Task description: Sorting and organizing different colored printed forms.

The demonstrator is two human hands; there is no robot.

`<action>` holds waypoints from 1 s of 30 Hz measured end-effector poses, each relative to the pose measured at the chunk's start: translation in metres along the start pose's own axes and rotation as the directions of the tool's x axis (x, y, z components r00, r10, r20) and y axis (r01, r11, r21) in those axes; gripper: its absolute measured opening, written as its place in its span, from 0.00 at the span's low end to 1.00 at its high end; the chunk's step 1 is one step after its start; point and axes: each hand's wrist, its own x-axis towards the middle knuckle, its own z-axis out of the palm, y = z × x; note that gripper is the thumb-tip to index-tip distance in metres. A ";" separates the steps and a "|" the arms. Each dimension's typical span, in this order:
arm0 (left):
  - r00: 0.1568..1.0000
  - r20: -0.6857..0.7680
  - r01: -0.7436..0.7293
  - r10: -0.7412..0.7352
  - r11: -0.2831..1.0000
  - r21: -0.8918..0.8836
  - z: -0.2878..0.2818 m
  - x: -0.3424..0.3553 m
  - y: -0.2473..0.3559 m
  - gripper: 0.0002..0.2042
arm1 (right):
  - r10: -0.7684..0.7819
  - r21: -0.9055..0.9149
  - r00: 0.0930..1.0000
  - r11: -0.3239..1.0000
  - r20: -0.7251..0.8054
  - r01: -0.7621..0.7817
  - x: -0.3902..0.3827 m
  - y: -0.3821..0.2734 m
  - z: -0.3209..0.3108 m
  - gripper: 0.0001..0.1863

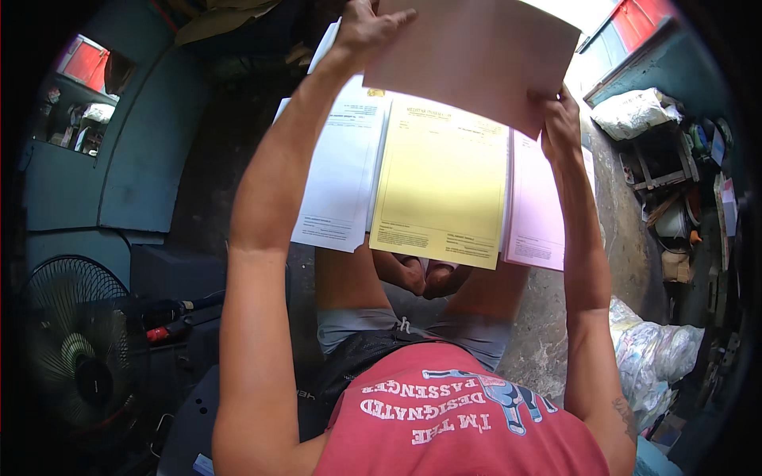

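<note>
Both hands, left hand (367, 30) and right hand (560, 119), grip a pink sheet (476, 55) above white (337, 174), yellow (440, 186) forms

fan (75, 345) lower left | white sack (635, 113) upper right | cluttered shelf (675, 186), contents unclear | plastic bags (655, 361) lower right

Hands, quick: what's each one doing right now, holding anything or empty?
Left hand: closed on the upper left edge of the pink sheet, lifted above the paper stacks.
Right hand: closed on the same sheet's lower right edge.
</note>
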 end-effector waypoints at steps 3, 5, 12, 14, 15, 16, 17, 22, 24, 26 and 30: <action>0.992 -0.124 -0.041 0.036 0.999 -0.035 -0.062 0.038 -0.024 0.33 | 0.208 0.035 0.977 0.978 -0.046 -0.207 0.075 0.004 0.066 0.25; 0.981 -0.192 0.009 0.018 0.990 0.138 -0.090 0.063 -0.042 0.35 | 0.288 0.045 0.956 0.957 -0.050 -0.286 0.133 0.031 0.065 0.21; 0.985 -0.166 0.149 -0.049 0.720 0.678 -0.114 0.014 -0.129 0.25 | 0.493 -0.229 0.862 0.831 -0.119 -0.508 0.207 0.129 0.097 0.14; 0.996 -0.077 0.087 -0.044 0.602 0.794 -0.107 0.002 -0.148 0.27 | 0.433 -0.302 0.892 0.840 -0.129 -0.451 0.210 0.152 0.093 0.14; 0.998 -0.038 0.061 -0.051 0.577 0.814 -0.100 0.001 -0.154 0.28 | 0.455 -0.327 0.879 0.816 -0.143 -0.476 0.213 0.158 0.084 0.14; 0.998 0.002 0.030 -0.056 0.555 0.831 -0.091 0.003 -0.160 0.29 | 0.475 -0.354 0.865 0.790 -0.163 -0.501 0.215 0.162 0.071 0.13; 0.998 -0.006 0.043 -0.070 0.548 0.835 -0.097 -0.001 -0.163 0.29 | 0.442 -0.319 0.894 0.840 -0.066 -0.439 0.210 0.165 0.070 0.13; 0.996 0.020 0.025 -0.093 0.456 0.890 -0.092 0.000 -0.170 0.25 | 0.484 -0.365 0.852 0.771 -0.198 -0.522 0.202 0.154 0.086 0.13; 0.996 0.016 0.023 -0.084 0.440 0.898 -0.092 0.002 -0.171 0.21 | 0.486 -0.375 0.857 0.773 -0.170 -0.513 0.195 0.143 0.093 0.13; 0.997 0.009 0.026 -0.082 0.414 0.910 -0.100 -0.003 -0.174 0.18 | 0.466 -0.370 0.877 0.798 -0.119 -0.475 0.181 0.130 0.111 0.14; 1.000 0.010 -0.004 -0.012 0.428 0.904 -0.091 0.003 -0.175 0.14 | 0.421 -0.418 0.904 0.809 -0.079 -0.413 0.178 0.117 0.105 0.15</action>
